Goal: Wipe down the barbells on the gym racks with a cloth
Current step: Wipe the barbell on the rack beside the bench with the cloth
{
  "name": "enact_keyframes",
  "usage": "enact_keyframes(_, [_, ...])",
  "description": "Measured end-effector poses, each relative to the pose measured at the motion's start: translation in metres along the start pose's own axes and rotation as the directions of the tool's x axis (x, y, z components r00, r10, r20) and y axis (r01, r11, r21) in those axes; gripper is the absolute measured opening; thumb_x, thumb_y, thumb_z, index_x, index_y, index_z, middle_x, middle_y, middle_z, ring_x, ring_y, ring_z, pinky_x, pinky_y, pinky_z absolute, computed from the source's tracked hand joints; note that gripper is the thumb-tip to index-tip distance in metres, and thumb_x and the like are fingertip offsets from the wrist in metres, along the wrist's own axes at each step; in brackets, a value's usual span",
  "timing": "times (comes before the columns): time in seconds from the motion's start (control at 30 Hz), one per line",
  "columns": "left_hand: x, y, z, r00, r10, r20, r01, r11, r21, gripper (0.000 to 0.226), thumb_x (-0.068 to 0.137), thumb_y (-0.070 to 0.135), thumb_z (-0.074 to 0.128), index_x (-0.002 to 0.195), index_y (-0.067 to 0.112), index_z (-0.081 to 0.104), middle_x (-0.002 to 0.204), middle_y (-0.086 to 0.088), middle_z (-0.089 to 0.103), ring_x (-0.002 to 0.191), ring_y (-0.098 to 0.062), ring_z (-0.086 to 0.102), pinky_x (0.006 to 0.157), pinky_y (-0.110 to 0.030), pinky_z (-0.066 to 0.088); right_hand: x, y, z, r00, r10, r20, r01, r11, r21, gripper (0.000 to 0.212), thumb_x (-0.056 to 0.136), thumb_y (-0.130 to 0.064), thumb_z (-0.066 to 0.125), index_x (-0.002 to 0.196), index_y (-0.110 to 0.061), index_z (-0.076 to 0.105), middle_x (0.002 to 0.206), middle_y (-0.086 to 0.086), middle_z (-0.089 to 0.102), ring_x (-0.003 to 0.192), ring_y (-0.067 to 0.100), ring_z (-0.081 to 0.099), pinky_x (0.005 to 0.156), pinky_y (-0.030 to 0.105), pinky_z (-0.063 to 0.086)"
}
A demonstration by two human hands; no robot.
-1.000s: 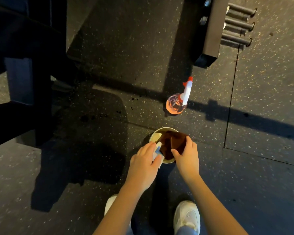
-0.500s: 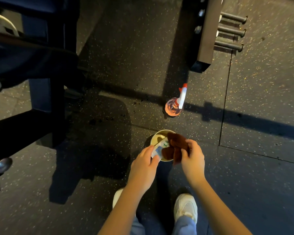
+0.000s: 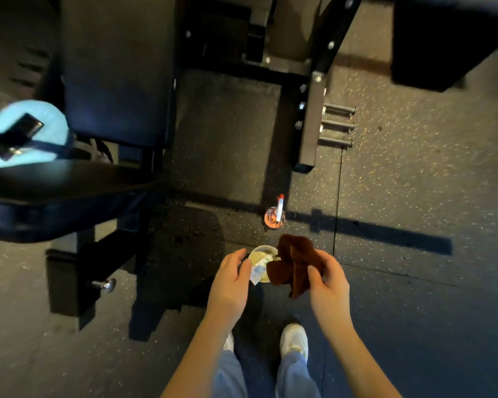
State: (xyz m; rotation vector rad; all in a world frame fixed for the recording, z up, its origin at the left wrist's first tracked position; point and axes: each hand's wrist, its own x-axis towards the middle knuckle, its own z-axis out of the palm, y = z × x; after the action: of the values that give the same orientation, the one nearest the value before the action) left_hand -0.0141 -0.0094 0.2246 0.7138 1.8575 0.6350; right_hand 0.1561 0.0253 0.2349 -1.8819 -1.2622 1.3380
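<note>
Brown, crumpled cloth [image 3: 295,262] hangs pinched in my right hand [image 3: 327,278] above the cup [image 3: 260,252]; left hand [image 3: 232,280] loose beside it, spray bottle [image 3: 275,218] beyond.

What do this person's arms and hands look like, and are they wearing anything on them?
Both forearms are bare, with no sleeves in view. The left hand and right hand wear no gloves, and no watch, ring or bracelet shows. Lower down are light blue trousers and white shoes.
</note>
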Motion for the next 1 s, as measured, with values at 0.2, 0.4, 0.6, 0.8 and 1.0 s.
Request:
enact_keyframes(0.2, [-0.064,0.097,-0.037,0.992,0.124,-0.025,-0.124,0.992,0.000,0.038,0.103,0.028,0.040,0.141,0.025,0.044,0.136,0.012,0.048,0.106,0.010,0.043,0.073,0.002,0.031,-0.051,-0.103,-0.052,0.995,-0.084,-0.047,0.086,0.996,0.037,0.031,0.097,-0.005,0.051,0.116,-0.029,0.052,0.113,-0.007,0.059,0.109,0.009,0.056,0.099,0.039,0.049])
enact_keyframes(0.4, [-0.114,0.177,-0.059,0.957,0.288,-0.029,-0.287,0.958,0.023,0.030,0.103,0.026,0.042,0.131,0.027,0.051,0.119,0.016,0.053,0.094,0.021,0.045,0.072,0.001,0.037,-0.088,-0.181,-0.098,0.990,-0.111,-0.082,0.123,0.980,0.155,0.030,0.097,-0.006,0.050,0.117,-0.027,0.054,0.113,-0.008,0.059,0.103,0.000,0.057,0.082,0.018,0.049])
enact_keyframes(0.6, [-0.134,0.243,-0.064,0.889,0.456,0.040,-0.458,0.885,0.088,0.033,0.103,0.028,0.041,0.134,0.024,0.050,0.119,0.016,0.051,0.103,0.008,0.049,0.077,-0.003,0.038,-0.103,-0.225,-0.144,0.978,-0.120,-0.171,0.157,0.963,0.220,0.030,0.097,-0.008,0.050,0.124,-0.022,0.053,0.115,-0.004,0.060,0.109,0.005,0.057,0.082,0.018,0.047])
enact_keyframes(0.8, [-0.140,0.310,-0.033,0.800,0.589,0.117,-0.600,0.787,0.141,0.033,0.103,0.029,0.040,0.135,0.025,0.049,0.121,0.020,0.049,0.109,0.010,0.044,0.086,-0.004,0.034,-0.088,-0.253,-0.211,0.941,-0.162,-0.297,0.236,0.944,0.232,0.029,0.097,-0.005,0.050,0.122,-0.019,0.052,0.111,-0.007,0.058,0.105,0.005,0.057,0.082,0.020,0.050])
enact_keyframes(1.0, [-0.140,0.364,0.027,0.753,0.628,0.197,-0.658,0.713,0.242,0.036,0.102,0.032,0.041,0.137,0.028,0.046,0.128,0.019,0.048,0.121,0.001,0.043,0.106,-0.033,0.040,-0.055,-0.263,-0.290,0.932,-0.150,-0.331,0.248,0.928,0.278,0.029,0.098,-0.008,0.049,0.121,-0.025,0.052,0.118,-0.001,0.058,0.108,0.009,0.056,0.090,0.032,0.049])
